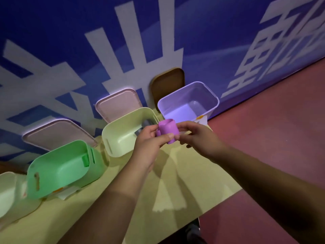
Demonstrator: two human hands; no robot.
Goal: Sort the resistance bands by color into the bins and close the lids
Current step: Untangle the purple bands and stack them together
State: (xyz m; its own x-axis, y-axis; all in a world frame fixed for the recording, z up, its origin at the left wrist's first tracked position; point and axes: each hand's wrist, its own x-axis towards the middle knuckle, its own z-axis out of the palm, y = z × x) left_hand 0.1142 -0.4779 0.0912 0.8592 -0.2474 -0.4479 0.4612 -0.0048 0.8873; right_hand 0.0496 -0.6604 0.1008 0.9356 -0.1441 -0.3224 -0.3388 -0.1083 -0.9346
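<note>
Purple rolled resistance band (168, 131), head view: held above the yellow table (175, 182), in front of the near wall of the purple bin (177, 100). The left hand (149, 140) pinches the roll's left side between thumb and fingers; the right hand (198, 136) pinches its right end with curled fingertips.

Step in hand, as judged: placing the purple band in its matching bin. That bin looks empty and stands open, just beyond the roll. A grey band (146, 123) lies in the pale yellow bin (123, 124), and a green band (86, 160) in the green bin (58, 164), so the sorting appears well advanced.

The next move calls for a short forward carry over the purple bin's near rim, then release from both hands. No lid is yet closed: two pink lids (119, 104) and a brown lid (167, 83) lean against the blue wall behind the bins.

The purple bin sits at the table's far right corner, close to the edge above the red floor (263, 138); a push on it could slide it off. Open room lies above the bins and on the table near the person.
</note>
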